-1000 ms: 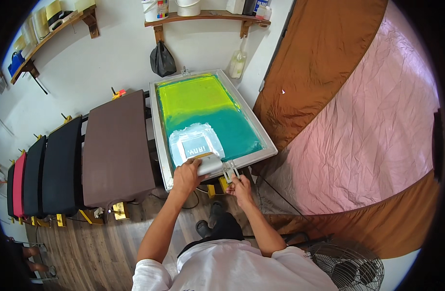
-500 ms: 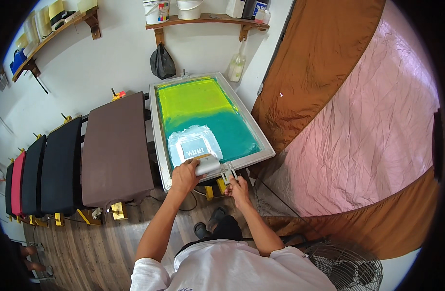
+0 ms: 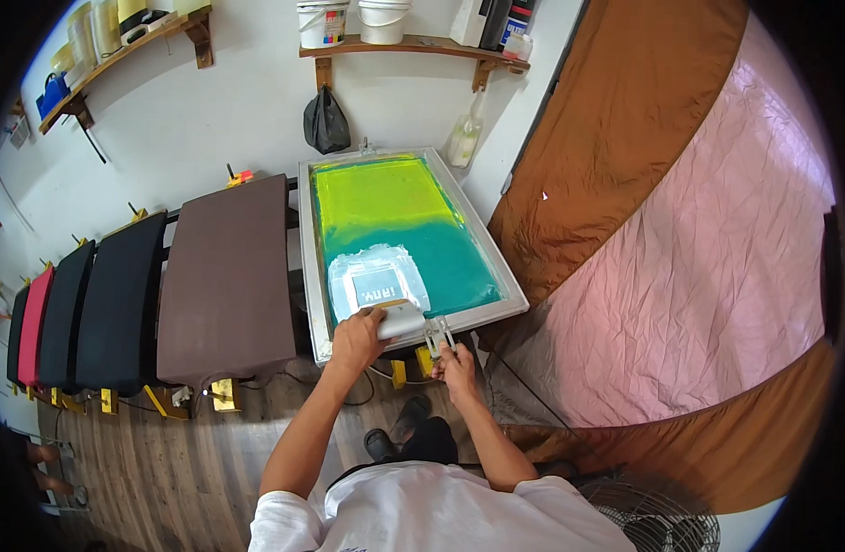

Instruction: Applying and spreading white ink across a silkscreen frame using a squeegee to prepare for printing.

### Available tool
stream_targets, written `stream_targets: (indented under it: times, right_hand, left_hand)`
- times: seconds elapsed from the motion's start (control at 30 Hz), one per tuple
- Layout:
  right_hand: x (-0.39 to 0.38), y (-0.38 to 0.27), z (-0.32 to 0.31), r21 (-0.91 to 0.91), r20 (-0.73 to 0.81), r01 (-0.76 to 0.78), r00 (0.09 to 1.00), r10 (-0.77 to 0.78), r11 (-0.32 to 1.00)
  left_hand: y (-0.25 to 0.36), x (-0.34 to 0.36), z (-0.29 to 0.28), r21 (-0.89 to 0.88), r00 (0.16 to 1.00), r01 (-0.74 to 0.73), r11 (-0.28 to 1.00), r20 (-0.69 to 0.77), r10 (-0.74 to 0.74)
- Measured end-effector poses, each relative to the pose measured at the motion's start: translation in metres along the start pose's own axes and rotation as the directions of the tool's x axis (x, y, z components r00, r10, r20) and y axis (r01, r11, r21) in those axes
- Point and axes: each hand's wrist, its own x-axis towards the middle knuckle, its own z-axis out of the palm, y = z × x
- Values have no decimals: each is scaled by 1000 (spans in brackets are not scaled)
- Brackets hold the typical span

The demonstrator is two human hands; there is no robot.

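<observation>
A screen-printing frame (image 3: 498,244) lies tilted in front of me, its mesh yellow-green at the far end and teal nearer. White ink (image 3: 341,273) surrounds a small stencil with lettering at the near left. My left hand (image 3: 356,340) is closed on a grey-white squeegee (image 3: 404,319), which sits over the near edge of the ink. At the frame's near rim, my right hand (image 3: 455,368) grips a slotted metal bracket (image 3: 438,333) between thumb and fingers. The underside of the frame is hidden.
A brown fabric-covered platen (image 3: 224,276) stands left of the frame, with several black and red ones (image 3: 119,304) beyond. Brown and pink cloth (image 3: 661,239) hangs at the right. A fan (image 3: 657,515) stands lower right. Buckets (image 3: 383,20) rest on the wall shelf (image 3: 399,46).
The whole view has shifted slightly, so the scene sits a little farther right and lower. Both hands keep their grips, and the squeegee stays near the same spot on the screen.
</observation>
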Motion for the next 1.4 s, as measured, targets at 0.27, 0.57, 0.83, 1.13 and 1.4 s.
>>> stream_targets:
  times: [0.27, 0.57, 0.83, 1.13, 1.4]
  right_hand:
    - [-4, -5, 1, -71, -13, 18, 1000, -19, 997]
    - [-2, -5, 1, -63, -25, 55, 998, -57, 996]
    - [-4, -6, 4, -87, -38, 85, 995, -88, 993]
    - [-2, -2, 3, -96, -47, 78, 995, -83, 992]
    - [-5, -8, 3, -104, -33, 69, 997, -73, 992]
  left_hand:
    - [1, -3, 0, -8, 1000, 17, 1000, -1, -17]
    - [2, -1, -2, -14, 1000, 5, 1000, 4, -5]
    - [1, 1, -3, -7, 999, 27, 1000, 36, -27]
    - [1, 1, -4, 4, 999, 24, 1000, 30, -25]
    - [2, 2, -5, -9, 998, 37, 999, 55, -36]
